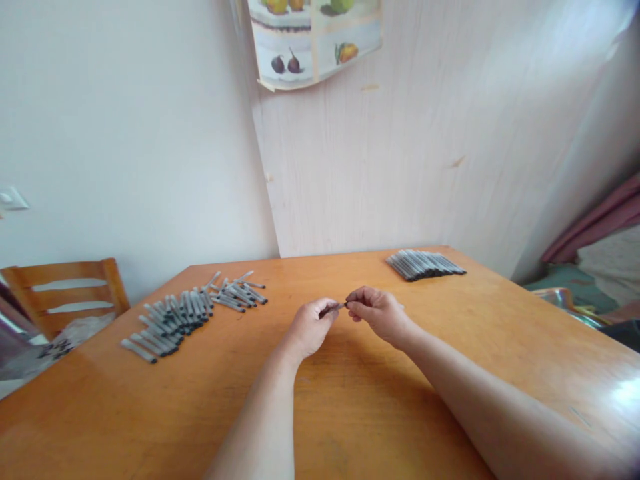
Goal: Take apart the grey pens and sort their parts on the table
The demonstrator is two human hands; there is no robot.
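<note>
My left hand is closed, thumb and fingers pinching a thin dark pen part that points to the right. My right hand is also closed, its fingertips pinching a small black end just beside that part. Past the right hand a pale end sticks out, so it seems to hold a pen. Both hands meet above the middle of the table; whether the two pieces touch, I cannot tell. On the left lies a loose spread of pens with translucent barrels and black ends. A smaller scattered group lies beside it.
A neat row of similar pens lies at the back right of the wooden table. The wall with a fruit poster stands behind the far edge. A wooden chair is at the left, and cloth items are at the right.
</note>
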